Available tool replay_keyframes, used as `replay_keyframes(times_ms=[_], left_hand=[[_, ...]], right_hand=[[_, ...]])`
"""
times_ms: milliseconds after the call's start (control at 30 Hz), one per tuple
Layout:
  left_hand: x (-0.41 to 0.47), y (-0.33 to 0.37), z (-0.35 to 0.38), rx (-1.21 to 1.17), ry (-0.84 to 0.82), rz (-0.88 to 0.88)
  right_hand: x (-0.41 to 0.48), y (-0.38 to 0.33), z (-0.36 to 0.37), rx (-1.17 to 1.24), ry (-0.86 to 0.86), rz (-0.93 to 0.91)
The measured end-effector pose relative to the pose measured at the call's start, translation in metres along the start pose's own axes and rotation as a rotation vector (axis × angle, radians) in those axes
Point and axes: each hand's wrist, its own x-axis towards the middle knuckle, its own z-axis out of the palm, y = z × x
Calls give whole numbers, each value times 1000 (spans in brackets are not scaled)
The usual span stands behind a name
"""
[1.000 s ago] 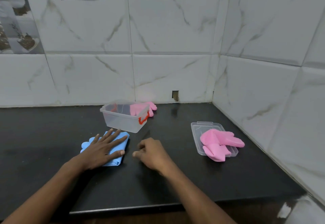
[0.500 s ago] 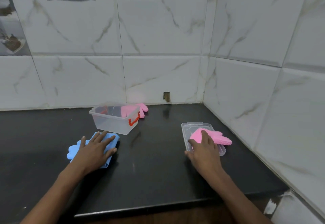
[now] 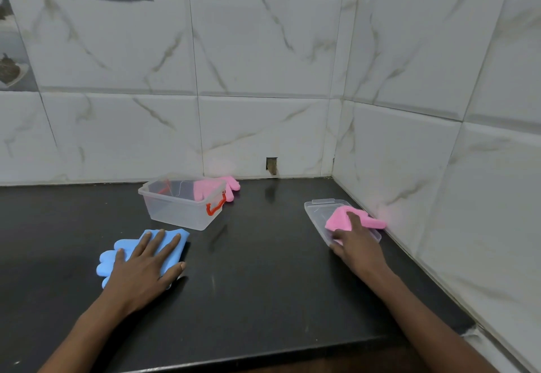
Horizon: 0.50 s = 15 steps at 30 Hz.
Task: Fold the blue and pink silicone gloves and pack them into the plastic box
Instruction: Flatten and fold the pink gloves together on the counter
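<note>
Spanning the lower frame, the black counter [image 3: 263, 284] holds the plastic box [image 3: 175, 211] centre-left, with a pink glove [image 3: 232, 186] behind it. Lower left, the left hand [image 3: 146, 267] lies spread on the blue glove [image 3: 106, 265]. At right, the right hand [image 3: 357, 246] covers a folded pink glove [image 3: 371, 221] on the lid [image 3: 317, 208]; I cannot tell whether it grips.

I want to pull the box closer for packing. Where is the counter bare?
Bare counter lies before the plastic box, between the left hand on the blue glove and the right hand. Crowded: lid and pink glove by the right wall.
</note>
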Motion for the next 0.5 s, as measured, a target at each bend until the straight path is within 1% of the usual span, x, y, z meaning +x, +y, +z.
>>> replay_keyframes(times_ms=[133,233,267,333,433,500], left_hand=[[0,0,-1,12,-13,5],[0,0,-2,38,-32,3],[0,0,-2,46,-43,7],[1,0,-3,41,-70,8],[4,-1,-8,19,-124,6],[6,-1,-16,3,-179,-3]], right_hand=[[16,15,5,0,-10,-8],[24,15,8,-55,-32,-5],[27,15,9,-48,-53,-3],[31,14,5,55,-67,-8],[41,12,-10,282,28,20],[51,11,-27,339,163,60]])
